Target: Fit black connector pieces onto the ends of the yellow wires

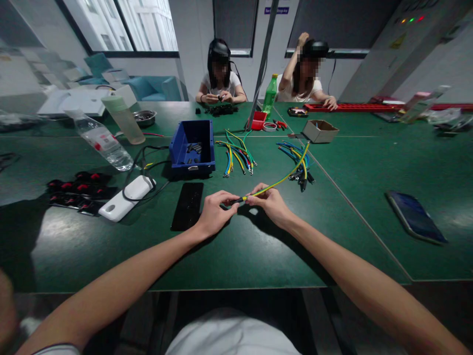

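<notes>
Over the middle of the green table (281,261), my left hand (217,212) pinches a black sleeve (236,200) at the near end of a yellow-green wire (283,180). My right hand (271,203) is closed on the same wire just beside the sleeve, and the wire's free end rises to the upper right. Beyond my hands lie a bundle of coloured wires (238,154) and, to its right, a second bundle (303,170) with black ends. A blue bin (192,165) holds small black pieces.
A black phone (187,206) lies beside my left hand. Further left are a white power bank (127,198) with a cable, black packets (79,192) and a tilted water bottle (105,142). Another phone (416,217) lies right. Two people sit across the table, near a small cardboard box (320,131).
</notes>
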The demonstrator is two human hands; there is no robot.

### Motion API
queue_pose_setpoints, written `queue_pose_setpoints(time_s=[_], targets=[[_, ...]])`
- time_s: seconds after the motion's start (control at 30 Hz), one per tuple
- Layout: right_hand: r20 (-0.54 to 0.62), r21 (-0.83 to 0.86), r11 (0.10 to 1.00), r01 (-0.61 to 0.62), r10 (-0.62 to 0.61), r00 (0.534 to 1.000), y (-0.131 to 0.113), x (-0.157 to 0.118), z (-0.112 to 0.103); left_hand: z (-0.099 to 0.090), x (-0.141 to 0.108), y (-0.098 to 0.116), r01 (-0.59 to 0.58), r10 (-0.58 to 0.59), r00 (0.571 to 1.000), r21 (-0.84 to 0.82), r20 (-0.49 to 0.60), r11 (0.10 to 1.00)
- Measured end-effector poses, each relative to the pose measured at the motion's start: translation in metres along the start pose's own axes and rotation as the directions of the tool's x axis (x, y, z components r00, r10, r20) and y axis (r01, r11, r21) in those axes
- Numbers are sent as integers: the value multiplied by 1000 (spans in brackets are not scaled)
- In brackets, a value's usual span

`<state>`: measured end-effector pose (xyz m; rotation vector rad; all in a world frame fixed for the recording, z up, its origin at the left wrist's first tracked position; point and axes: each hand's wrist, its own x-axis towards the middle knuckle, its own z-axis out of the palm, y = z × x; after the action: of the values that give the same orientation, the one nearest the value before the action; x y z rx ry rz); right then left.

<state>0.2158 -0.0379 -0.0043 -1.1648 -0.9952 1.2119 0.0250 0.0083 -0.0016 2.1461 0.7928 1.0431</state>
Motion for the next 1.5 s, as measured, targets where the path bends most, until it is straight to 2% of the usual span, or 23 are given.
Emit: queue_pose_setpoints(time_s=[1.27,1.5], targets=[[-7,22,1000,19,-19,1000,2,0,-1,-1,1,2,36,-35,999,-68,20,997],[-20,6,999,33,-33,999,3,1,-2,-2,0,0,5,-2,999,-52,47,999]])
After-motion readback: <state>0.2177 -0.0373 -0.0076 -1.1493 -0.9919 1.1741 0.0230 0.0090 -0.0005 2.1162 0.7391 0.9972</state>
